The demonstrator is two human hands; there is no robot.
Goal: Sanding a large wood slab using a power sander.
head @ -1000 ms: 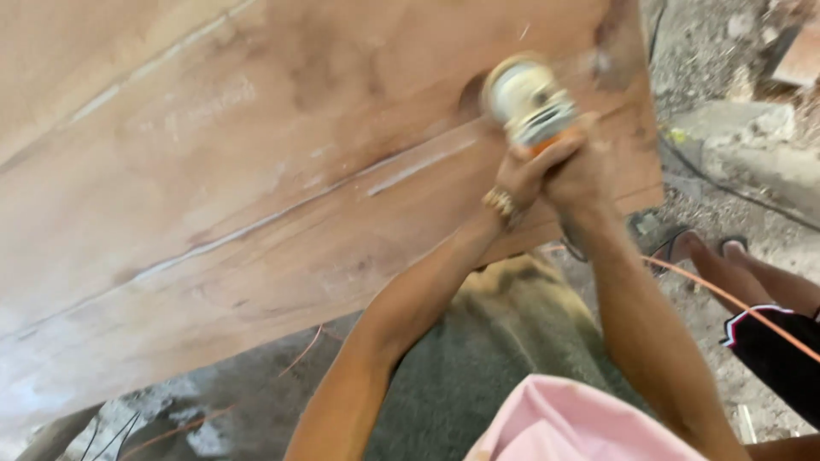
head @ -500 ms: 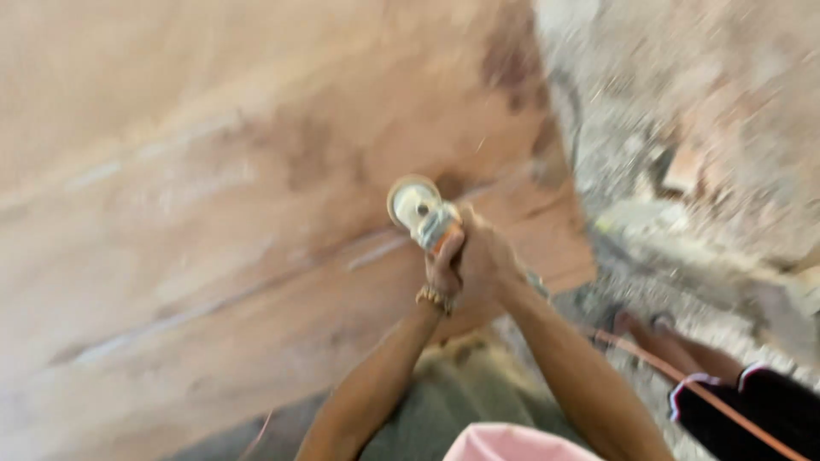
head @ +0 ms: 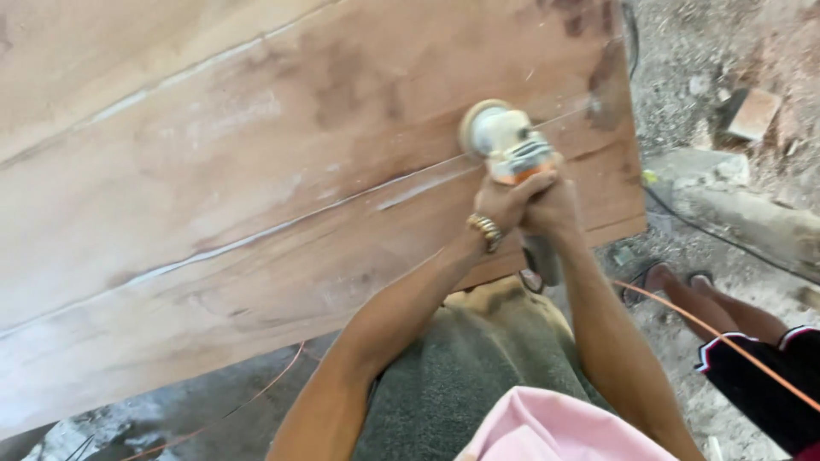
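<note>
Slab: I am watching the broad reddish-brown wooden slab (head: pixel 256 196) lying left of my grip, stiff and heavy.
Left hand: my left hand (head: pixel 506 201) is clasping the tool body.
Grinder: the white and orange handheld disc sander (head: pixel 504 143) is pressing just beyond my knuckles; likely buzzing, needing a firm hold.
Right hand: my right hand (head: pixel 553 207) is wrapping alongside, fingers closed.

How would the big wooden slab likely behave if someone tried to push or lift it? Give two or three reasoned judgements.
The slab is probably heavy: it fills most of the view and dwarfs the sander. It looks stiff, since its surface lies flat with no sag. It seems unlikely to slide easily, as the left hand and right hand press the sander on it.
</note>
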